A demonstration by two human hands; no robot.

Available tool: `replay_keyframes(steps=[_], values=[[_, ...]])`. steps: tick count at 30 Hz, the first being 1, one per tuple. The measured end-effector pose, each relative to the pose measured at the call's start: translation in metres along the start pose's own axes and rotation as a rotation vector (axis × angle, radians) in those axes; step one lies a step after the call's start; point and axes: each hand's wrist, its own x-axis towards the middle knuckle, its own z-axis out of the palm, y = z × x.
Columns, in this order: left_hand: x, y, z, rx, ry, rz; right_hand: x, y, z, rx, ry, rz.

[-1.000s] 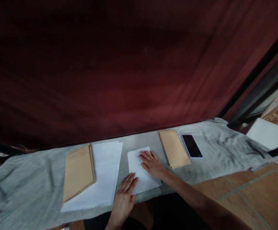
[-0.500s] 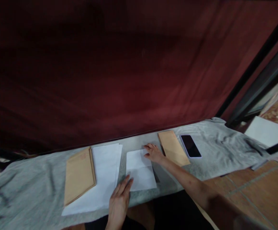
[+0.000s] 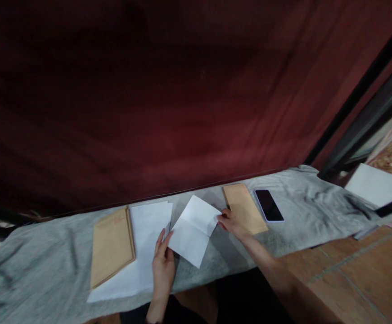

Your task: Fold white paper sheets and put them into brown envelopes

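A creased sheet of white paper (image 3: 194,229) is tilted up off the grey cloth, with one fold line across its middle. My right hand (image 3: 228,220) pinches its right corner between thumb and fingers. At the paper's left corner is my left hand (image 3: 164,261), its thumb and fingers closed about the edge. Just right of my right hand lies a brown envelope (image 3: 246,209). To the left of my left hand, larger white sheets (image 3: 150,229) lie flat, partly covered by a stack of brown envelopes (image 3: 112,247).
A phone (image 3: 269,206) with a pale purple case lies right of the single envelope. The grey cloth (image 3: 313,202) covers the narrow surface, which ends at a dark red hanging (image 3: 189,112) behind. Tiled floor (image 3: 354,265) shows at lower right, below a white board (image 3: 378,186).
The folded paper was lying flat under both hands. Now it is lifted and turned, its top swung leftward, with my right hand pinching its corner and my left hand at the opposite side.
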Motion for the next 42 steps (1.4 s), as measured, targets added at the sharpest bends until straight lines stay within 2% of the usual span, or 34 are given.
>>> replay_keyframes(steps=[3, 5, 7, 9, 11, 16, 23, 26, 30, 32, 34, 36, 39, 42], values=[[0.006, 0.003, 0.007, -0.035, 0.118, -0.062, -0.019, 0.010, 0.004, 0.189, -0.004, 0.057], [0.002, 0.011, 0.012, 0.025, 0.153, -0.056, -0.028, 0.013, 0.008, 0.288, -0.018, 0.089], [-0.006, 0.023, 0.019, 0.091, 0.102, -0.011, -0.033, 0.015, 0.009, 0.360, -0.039, 0.120], [-0.014, 0.033, 0.029, 0.108, -0.011, 0.037, -0.036, 0.015, 0.008, 0.410, -0.064, 0.151], [-0.021, 0.036, 0.040, 0.115, -0.077, 0.039, -0.036, 0.015, 0.004, 0.443, -0.091, 0.178], [-0.015, 0.023, 0.052, 0.130, 0.010, -0.117, -0.039, 0.016, -0.013, 0.451, -0.166, 0.240], [0.002, 0.015, 0.051, 0.143, -0.024, -0.222, -0.042, 0.015, -0.019, 0.355, -0.203, 0.300], [-0.002, 0.009, 0.050, 0.128, -0.005, -0.183, -0.045, 0.017, -0.016, 0.269, -0.176, 0.294], [-0.012, 0.011, 0.040, 0.229, -0.008, -0.124, -0.063, 0.019, -0.016, 0.100, -0.117, 0.242], [-0.016, 0.022, 0.033, 0.326, 0.002, -0.089, -0.075, 0.014, -0.015, -0.062, -0.050, 0.119], [-0.019, 0.038, 0.029, 0.454, 0.026, -0.031, -0.084, 0.005, -0.011, -0.343, 0.048, -0.069], [-0.023, 0.053, 0.031, 0.577, 0.028, 0.030, -0.089, -0.005, -0.008, -0.596, 0.123, -0.149], [-0.030, 0.067, 0.042, 0.640, -0.086, 0.099, -0.087, -0.014, -0.007, -0.810, 0.128, -0.083], [-0.037, 0.066, 0.053, 0.677, -0.192, 0.134, -0.083, -0.013, -0.012, -0.860, 0.126, -0.034]])
